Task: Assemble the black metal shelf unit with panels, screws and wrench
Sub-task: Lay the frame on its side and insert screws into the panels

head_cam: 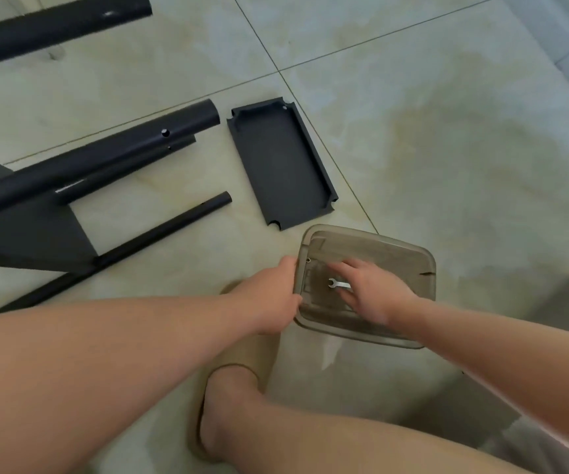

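I saw the left hand (276, 295) gripping the plastic box (396, 249) by its rim. The right hand (372, 289) covered the wrench (337, 284) inside, its hold unclear. A black panel (281, 165) and tubes (105, 155) lay beyond.

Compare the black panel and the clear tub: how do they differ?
The black panel is opaque; the tub is see-through brownish plastic. The panel is a narrow rectangle with notched corners; the tub is squarer with rounded corners. The panel lies untouched and holds nothing; the tub holds a wrench, with the left hand gripping its rim and the right hand reaching inside. Both lie open side up, with raised edges.
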Available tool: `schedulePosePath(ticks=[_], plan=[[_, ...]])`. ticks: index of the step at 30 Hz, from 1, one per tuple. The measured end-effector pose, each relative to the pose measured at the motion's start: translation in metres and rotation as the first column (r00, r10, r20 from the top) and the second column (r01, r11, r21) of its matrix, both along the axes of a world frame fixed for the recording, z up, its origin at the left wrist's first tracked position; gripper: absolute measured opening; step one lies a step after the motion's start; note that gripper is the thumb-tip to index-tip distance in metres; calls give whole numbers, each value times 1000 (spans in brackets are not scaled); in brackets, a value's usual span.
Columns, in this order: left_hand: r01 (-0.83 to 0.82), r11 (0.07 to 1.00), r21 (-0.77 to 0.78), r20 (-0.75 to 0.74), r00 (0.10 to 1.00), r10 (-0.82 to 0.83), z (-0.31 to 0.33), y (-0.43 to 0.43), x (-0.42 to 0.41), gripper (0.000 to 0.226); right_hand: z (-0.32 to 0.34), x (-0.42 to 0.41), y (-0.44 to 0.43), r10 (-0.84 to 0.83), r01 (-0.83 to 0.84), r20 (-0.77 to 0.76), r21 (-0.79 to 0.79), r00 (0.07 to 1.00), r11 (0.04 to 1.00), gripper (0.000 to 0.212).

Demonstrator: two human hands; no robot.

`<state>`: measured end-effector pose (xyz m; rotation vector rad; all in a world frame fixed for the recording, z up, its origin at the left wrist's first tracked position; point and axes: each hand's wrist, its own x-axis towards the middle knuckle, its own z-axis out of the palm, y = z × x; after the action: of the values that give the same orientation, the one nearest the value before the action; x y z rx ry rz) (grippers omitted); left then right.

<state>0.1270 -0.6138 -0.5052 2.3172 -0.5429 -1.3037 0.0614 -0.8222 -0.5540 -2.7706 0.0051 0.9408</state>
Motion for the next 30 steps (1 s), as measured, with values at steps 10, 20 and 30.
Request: schedulePosePath(ticks=[10, 20, 30], plan=[[-98, 990, -104, -113, 990, 86, -13, 5, 4, 59, -35, 43, 20, 55, -53, -20, 112, 998, 992, 42], [-119, 988, -102, -136, 985, 105, -15, 7, 8, 58, -49, 45, 33, 204, -197, 45, -124, 978, 972, 31], [-122, 990, -64, -137, 984, 112, -10, 10, 8, 58, -33, 49, 35, 206, -216, -68, -197, 976, 956, 27]])
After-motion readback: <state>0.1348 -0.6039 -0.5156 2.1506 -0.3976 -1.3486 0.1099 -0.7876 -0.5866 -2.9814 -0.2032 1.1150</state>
